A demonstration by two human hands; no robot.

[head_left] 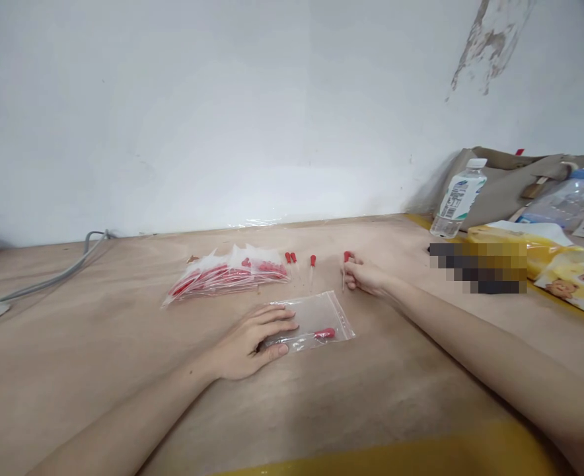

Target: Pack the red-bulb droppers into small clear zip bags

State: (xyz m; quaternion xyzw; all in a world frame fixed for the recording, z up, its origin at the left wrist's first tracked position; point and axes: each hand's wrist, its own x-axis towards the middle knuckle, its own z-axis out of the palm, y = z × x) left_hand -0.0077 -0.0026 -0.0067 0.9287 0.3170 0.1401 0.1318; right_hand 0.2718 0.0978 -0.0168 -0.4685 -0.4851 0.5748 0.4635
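Observation:
My left hand (255, 337) lies with its fingers stretched out over the left part of a clear zip bag (304, 309). Inside that bag is a glass dropper with a red rubber bulb (324, 333); its tube points left toward my fingers. Farther right, my right hand (362, 274) pinches another red-bulbed dropper (346, 256), bulb up, just above or on the table. Between the hands and the wall lie three more droppers, one of them a single dropper (312, 262) nearest my right hand. A pile of filled zip bags (227, 271) with red bulbs showing rests behind my left hand.
On the right stand a water bottle (459, 198), a grey bag (500, 182), a second bottle lying tilted (564, 201) and yellow wipes packs (514, 244). A blurred dark object (495, 287) is beside them. At left, a grey cable (69, 268) crosses the wooden table (98, 357).

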